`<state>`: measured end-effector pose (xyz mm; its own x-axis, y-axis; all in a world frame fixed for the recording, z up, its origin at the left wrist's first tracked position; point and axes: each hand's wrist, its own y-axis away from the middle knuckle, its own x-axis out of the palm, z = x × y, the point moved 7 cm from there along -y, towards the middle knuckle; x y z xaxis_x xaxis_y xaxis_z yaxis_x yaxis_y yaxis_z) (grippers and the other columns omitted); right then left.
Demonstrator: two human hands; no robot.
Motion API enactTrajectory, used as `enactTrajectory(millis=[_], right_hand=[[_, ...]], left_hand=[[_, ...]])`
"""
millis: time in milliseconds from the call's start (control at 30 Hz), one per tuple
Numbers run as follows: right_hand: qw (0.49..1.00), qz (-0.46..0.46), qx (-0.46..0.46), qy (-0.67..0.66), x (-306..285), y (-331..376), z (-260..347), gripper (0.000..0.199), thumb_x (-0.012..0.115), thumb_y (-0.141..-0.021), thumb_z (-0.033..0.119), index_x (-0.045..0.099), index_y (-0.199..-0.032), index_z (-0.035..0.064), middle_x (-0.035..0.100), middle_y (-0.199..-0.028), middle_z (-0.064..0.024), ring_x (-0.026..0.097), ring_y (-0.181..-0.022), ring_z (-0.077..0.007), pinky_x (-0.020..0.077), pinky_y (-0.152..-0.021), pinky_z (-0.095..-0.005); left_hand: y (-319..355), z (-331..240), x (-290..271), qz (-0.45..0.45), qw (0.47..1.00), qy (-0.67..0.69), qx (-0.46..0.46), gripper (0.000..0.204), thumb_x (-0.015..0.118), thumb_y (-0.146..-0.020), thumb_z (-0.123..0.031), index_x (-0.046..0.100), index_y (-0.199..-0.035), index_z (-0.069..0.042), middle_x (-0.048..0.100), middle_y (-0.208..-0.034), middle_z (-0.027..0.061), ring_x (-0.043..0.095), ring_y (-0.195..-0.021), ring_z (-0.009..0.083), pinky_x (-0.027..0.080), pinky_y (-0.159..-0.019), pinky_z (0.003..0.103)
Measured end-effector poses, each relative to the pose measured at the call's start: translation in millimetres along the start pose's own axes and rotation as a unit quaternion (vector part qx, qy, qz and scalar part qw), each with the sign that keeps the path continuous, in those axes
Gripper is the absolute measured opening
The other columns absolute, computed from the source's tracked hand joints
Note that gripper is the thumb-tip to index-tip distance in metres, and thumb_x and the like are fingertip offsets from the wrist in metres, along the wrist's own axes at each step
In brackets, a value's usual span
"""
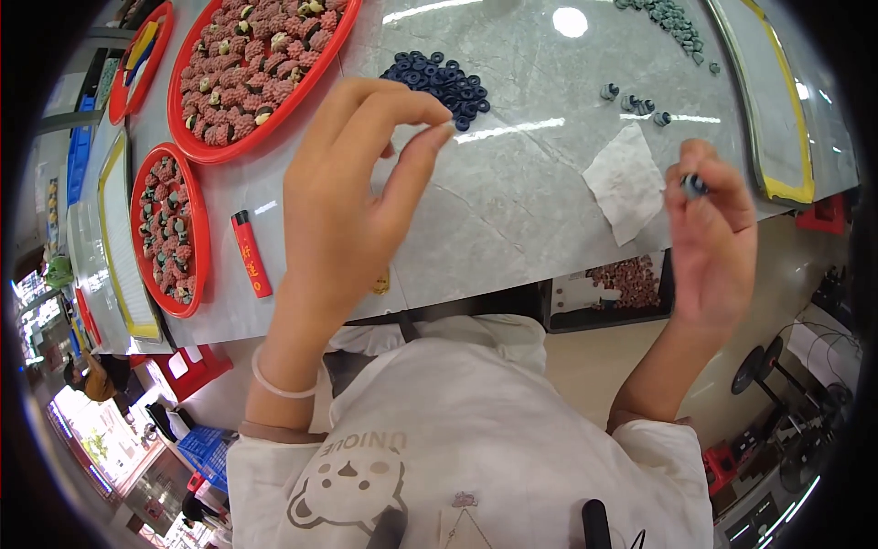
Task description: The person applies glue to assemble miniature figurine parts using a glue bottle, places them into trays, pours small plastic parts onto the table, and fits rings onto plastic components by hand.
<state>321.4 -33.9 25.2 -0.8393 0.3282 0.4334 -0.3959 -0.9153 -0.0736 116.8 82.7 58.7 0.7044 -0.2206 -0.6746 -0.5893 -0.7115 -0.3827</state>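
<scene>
My left hand hovers beside a pile of small dark-blue rings, thumb and forefinger pinched together. Whatever sits between those fingertips is too small to make out. Held in the fingers of my right hand is a small round piece, dark with a grey-blue part. A crumpled white paper lies just left of that hand. Beyond the paper, several similar small grey-and-dark pieces stand on the grey table. At the far right is a pile of small grey-green pieces.
Red trays of pink, dark and cream pieces stand at the left. A red lighter lies near my left forearm. Yellow-edged frames flank the table. An open drawer below the front edge holds reddish bits.
</scene>
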Motion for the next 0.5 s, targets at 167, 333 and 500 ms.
enactTrajectory(millis=[167, 333, 500], right_hand=[[0.943, -0.181, -0.028, 0.277, -43, -10, 24, 0.02, 0.057, -0.077, -0.001, 0.057, -0.097, -0.0027, 0.058, -0.088, -0.006, 0.056, -0.079, -0.0124, 0.0425, -0.08, -0.0244], [0.838, -0.179, -0.028, 0.515, -45, -17, 25, 0.016, 0.059, -0.073, -0.003, 0.058, -0.089, -0.0034, 0.058, -0.079, -0.0035, 0.055, -0.074, -0.0091, 0.043, -0.069, -0.0204], [0.825, -0.113, -0.038, 0.553, -33, -31, 20, 0.018, 0.059, -0.071, -0.005, 0.058, -0.088, -0.0043, 0.058, -0.077, -0.0037, 0.054, -0.072, -0.0087, 0.0429, -0.068, -0.0202]], left_hand=[[-9, -11, 17, 0.038, 0.979, -0.162, 0.118, 0.008, 0.062, -0.07, -0.007, 0.057, -0.076, -0.006, 0.052, -0.075, 0.0028, 0.05, -0.066, 0.0191, 0.039, -0.059, 0.029], [-11, -16, 26, 0.042, 0.964, -0.227, 0.129, 0.008, 0.063, -0.069, -0.008, 0.057, -0.074, -0.007, 0.052, -0.073, 0.0015, 0.049, -0.066, 0.0175, 0.037, -0.06, 0.03], [-13, -13, 26, 0.036, 0.972, -0.213, 0.097, 0.008, 0.063, -0.068, -0.007, 0.056, -0.073, -0.007, 0.052, -0.073, 0.0017, 0.048, -0.061, 0.0184, 0.037, -0.055, 0.029]])
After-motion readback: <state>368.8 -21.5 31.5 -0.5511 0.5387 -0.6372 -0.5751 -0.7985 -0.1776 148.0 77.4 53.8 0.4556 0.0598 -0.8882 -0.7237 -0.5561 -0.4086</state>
